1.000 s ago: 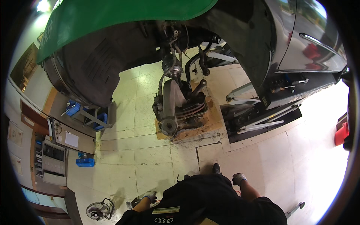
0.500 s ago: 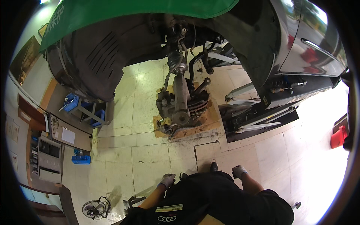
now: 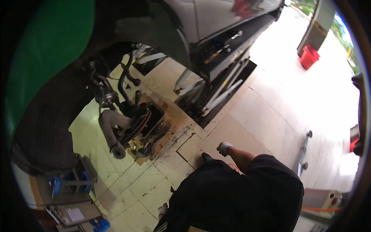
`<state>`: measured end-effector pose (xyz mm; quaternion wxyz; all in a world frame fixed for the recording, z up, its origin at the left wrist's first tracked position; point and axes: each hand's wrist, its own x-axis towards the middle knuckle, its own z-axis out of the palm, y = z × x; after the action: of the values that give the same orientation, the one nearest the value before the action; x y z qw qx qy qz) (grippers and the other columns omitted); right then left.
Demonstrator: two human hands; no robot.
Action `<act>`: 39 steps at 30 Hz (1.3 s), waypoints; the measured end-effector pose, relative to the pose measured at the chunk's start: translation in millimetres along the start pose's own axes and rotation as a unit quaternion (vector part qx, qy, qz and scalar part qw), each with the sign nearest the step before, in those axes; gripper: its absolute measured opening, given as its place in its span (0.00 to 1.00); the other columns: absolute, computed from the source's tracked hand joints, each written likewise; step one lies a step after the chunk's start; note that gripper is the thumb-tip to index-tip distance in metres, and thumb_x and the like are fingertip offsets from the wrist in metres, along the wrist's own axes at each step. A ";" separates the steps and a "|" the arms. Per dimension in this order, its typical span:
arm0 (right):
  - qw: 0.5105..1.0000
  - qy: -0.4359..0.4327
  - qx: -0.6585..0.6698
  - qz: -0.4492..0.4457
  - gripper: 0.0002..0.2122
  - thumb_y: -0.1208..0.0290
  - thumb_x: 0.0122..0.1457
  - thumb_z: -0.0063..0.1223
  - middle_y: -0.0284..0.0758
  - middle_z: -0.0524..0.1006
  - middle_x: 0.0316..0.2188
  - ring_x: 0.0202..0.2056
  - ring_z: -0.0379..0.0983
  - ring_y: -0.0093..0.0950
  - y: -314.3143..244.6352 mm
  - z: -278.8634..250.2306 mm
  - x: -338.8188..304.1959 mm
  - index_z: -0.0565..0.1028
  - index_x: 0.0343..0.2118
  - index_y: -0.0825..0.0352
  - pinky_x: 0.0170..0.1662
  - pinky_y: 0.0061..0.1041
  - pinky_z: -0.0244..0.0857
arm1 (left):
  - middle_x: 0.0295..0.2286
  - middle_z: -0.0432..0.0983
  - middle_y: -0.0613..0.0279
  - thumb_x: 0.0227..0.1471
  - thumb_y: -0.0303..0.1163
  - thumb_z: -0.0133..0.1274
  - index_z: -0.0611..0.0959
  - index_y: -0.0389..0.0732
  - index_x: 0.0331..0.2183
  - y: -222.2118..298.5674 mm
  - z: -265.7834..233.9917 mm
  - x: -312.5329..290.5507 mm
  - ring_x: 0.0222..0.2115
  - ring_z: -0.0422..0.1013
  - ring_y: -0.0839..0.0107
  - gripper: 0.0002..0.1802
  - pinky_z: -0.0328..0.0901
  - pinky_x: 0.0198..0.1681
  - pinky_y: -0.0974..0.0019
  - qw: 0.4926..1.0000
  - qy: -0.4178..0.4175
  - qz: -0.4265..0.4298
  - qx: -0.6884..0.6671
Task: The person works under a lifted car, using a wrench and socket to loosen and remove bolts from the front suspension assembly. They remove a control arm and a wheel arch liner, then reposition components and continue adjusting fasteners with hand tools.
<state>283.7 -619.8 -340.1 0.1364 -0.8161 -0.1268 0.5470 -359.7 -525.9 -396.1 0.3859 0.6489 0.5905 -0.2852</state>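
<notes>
My right hand (image 3: 224,148), in a pale work glove, hangs in front of my body with its fingers curled in and nothing visible in them. Low beside my body is my gloved left hand (image 3: 162,210), small and partly hidden, so its fingers cannot be made out. Neither touches any part of the car. Ahead on the left, a suspension arm (image 3: 112,127) and a brake disc (image 3: 140,125) hang below the open wheel well of the raised car. Beneath them, a stained cardboard sheet (image 3: 176,117) lies on the tiled floor.
Right of the hanging parts, a scissor lift (image 3: 222,98) stands in a floor recess. Tools (image 3: 232,38) lie on the black platform beside the sill. A red bucket (image 3: 309,57) stands at far right. A blue-binned cart (image 3: 73,179) is at left, a wheeled metal leg (image 3: 303,152) at right.
My view has swung to the right, so the car and hanging parts sit further left and tilted. The red bucket and wheeled leg have come into view. The left hand shows less.
</notes>
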 end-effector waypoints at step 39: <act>0.691 0.591 -0.192 -0.370 0.08 0.70 0.62 0.47 0.35 0.78 0.23 0.25 0.76 0.30 -228.4 -631.8 30.6 0.77 0.31 0.66 0.28 0.33 0.68 | 0.29 0.81 0.56 0.58 0.42 0.52 0.83 0.35 0.42 289.0 7.1 -33.3 0.27 0.76 0.62 0.20 0.69 0.32 0.57 0.959 0.121 0.069 -0.248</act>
<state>867.8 -449.3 -53.7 0.2150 -0.8664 -0.4137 -0.1790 -78.7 -551.4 -325.1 0.4793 0.6014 0.6388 -0.0218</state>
